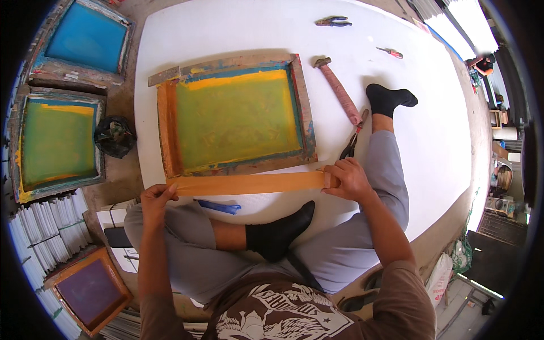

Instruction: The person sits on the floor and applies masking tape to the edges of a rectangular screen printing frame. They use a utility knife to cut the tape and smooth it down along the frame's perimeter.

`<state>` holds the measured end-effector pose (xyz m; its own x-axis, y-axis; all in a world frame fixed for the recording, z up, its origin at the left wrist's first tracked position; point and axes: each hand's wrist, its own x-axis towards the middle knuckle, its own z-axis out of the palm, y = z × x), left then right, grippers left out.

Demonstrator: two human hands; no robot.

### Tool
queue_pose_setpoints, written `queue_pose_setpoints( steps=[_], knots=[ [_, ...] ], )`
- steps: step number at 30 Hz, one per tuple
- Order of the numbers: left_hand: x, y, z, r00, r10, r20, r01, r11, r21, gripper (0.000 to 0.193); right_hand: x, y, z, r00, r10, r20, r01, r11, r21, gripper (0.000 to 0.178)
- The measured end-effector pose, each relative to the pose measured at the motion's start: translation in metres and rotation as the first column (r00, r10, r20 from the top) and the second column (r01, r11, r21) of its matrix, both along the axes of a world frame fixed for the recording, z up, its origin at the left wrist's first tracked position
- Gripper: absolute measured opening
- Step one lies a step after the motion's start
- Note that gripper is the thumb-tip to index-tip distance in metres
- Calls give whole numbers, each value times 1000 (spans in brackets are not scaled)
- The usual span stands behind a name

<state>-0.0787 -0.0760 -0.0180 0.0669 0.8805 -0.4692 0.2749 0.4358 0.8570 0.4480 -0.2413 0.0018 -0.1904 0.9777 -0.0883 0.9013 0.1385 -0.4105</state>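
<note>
I saw the left hand [157, 199] pinching one end of the brown tape [249, 184], the right hand [351, 180] clasped around its roll; it stretched straight along the screen frame's [307, 122] near side, left of a hammer [339, 93].

Head view: left fisheye of head-worn pair, upright, looking steeply down and slightly forward over wearer's shirt [294, 311]. Near range: left hand [158, 199], right hand [347, 182], legs [388, 167]. White work surface [436, 136] spans centre; straight edges bow toward dark round rim.
</note>
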Motion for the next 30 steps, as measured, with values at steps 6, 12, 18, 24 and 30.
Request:
queue_pose_setpoints(
  steps=[6, 12, 18, 24, 30],
  knots=[
    [4, 2, 0, 1000, 8, -16, -9, 999, -44, 15, -1, 11, 7, 1000, -17, 1, 17, 999, -38, 61],
    [2, 7, 6, 997, 52, -63, -55, 997, -48, 15, -13, 6, -10, 996, -54, -71, 41, 983, -178, 63],
    [-19, 17, 0, 982, 102, -160, -105, 994, -11, 15, -30, 6, -15, 964, -130, -232, 48, 943, -328, 65],
    [-46, 32, 10, 966, 37, -255, -33, 999, 20, 19, -61, 9, -10, 913, -237, -330, 25, 843, -538, 39],
    [-42, 35, 22, 965, 62, -257, -51, 997, 50, 22, -82, -5, -21, 938, -180, -298, 37, 903, -429, 30]
  ],
)
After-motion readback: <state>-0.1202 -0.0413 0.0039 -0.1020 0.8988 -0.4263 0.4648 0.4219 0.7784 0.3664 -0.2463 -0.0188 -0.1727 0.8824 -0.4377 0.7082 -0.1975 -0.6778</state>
